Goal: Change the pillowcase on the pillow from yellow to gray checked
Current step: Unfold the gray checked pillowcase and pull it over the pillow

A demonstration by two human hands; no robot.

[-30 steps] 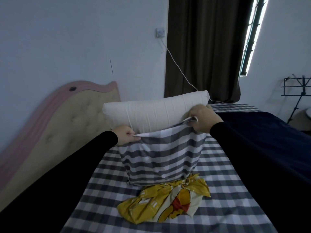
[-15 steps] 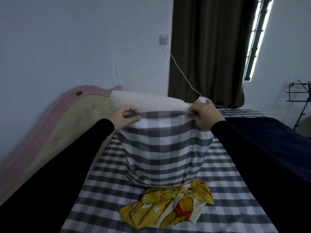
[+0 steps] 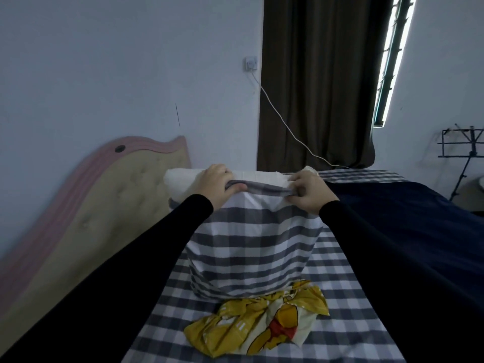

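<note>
Pillow (image 3: 183, 179) is nearly inside the gray checked pillowcase (image 3: 251, 247). Left hand (image 3: 213, 184) and right hand (image 3: 310, 192) both pinch the hem; I'd tug evenly so the corners seat.

Pillow (image 3: 183, 180) upright – gray-checked case (image 3: 251, 247) (nrly on)

This is a bedroom in a home. A bed (image 3: 262, 336) with a gray checked sheet fills the foreground, and a padded, buttoned headboard (image 3: 99, 205) with a pink trim stands at its left end against a plain pale wall (image 3: 117, 61). Beyond the bed, a dark curtain (image 3: 314, 87) hangs beside a barred window (image 3: 390, 61). A wall socket (image 3: 251, 63) just left of the curtain feeds a thin cable (image 3: 282, 121) down to the bed. A navy blanket (image 3: 392, 205) covers the bed's right side, and a music stand (image 3: 463, 153) sits beyond it.
</note>
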